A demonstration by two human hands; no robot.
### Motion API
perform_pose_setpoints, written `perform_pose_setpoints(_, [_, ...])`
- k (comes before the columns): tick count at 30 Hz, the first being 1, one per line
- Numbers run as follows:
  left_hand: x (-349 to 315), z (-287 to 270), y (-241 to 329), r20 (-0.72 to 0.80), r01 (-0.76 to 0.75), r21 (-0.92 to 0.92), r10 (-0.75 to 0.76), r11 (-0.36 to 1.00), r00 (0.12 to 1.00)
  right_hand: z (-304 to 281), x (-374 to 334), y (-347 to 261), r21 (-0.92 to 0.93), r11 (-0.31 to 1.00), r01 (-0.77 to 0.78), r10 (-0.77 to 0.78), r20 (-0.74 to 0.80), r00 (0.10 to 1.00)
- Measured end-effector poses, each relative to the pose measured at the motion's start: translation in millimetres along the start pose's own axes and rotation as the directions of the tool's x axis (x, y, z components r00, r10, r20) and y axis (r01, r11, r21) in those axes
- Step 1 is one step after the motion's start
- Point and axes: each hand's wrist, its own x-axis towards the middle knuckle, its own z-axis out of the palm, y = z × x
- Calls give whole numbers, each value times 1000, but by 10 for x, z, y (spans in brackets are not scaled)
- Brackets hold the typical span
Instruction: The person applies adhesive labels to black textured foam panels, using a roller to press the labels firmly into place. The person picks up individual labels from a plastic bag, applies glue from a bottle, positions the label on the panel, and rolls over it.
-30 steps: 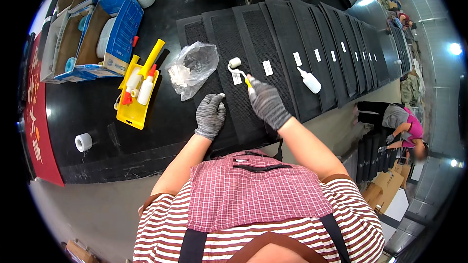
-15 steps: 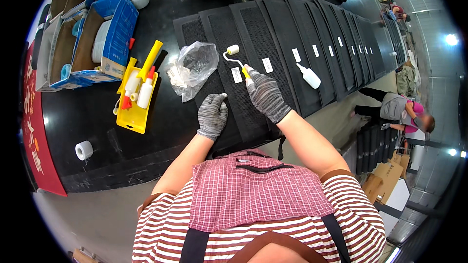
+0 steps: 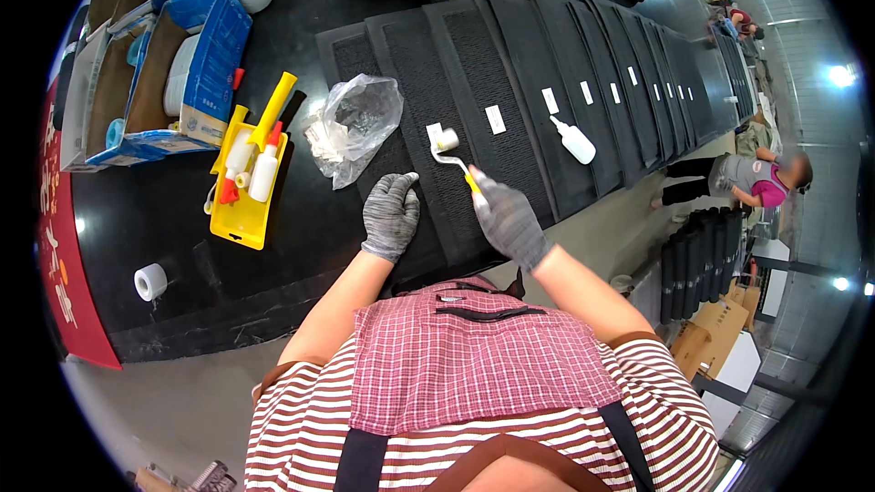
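Note:
My right hand (image 3: 512, 223), in a grey glove, grips the yellow handle of a small paint roller (image 3: 447, 139). The roller's white head is over a white label (image 3: 433, 132) on a black mat (image 3: 415, 59), covering part of it. Farther left, my gloved left hand (image 3: 392, 217) rests on the mats with its fingers curled; what they hold, if anything, is hidden. Just beyond it lies a clear plastic bag (image 3: 369, 114) with pale pieces inside. To the right of the roller, a white squeeze bottle (image 3: 576, 142) lies on the mats.
Overlapping black mats, several with white labels (image 3: 495, 119), run rightward along the table. At left are a yellow tray (image 3: 239, 226) holding bottles, a blue box (image 3: 214, 55) and a tape roll (image 3: 150, 282). A person (image 3: 764, 180) stands off to the right.
The paint roller has come nearer to me and slightly right, its head passing from beyond the label onto it. My right hand moved back with it. My left hand stays curled in about the same spot.

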Motion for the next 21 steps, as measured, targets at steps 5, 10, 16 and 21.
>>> perform_pose_setpoints(5, [18, -8, 32, 7, -5, -3, 5, 1000, 1000, 151, 694, 138, 36, 999, -16, 18, -64, 998])
perform_pose_setpoints(10, [15, -7, 37, -1, 2, 9, -2, 1000, 1000, 146, 3, 134, -8, 1000, 11, -11, 65, 998])
perform_pose_setpoints(16, [-9, 31, -15, -3, -2, 27, 2, 1000, 1000, -263, -520, 221, 53, 998, -27, 31, -92, 995])
perform_pose_setpoints(21, [9, -98, 12, -15, -19, -84, 18, 996, 1000, -233, -21, 647, -220, 958, -183, 113, -300, 947])
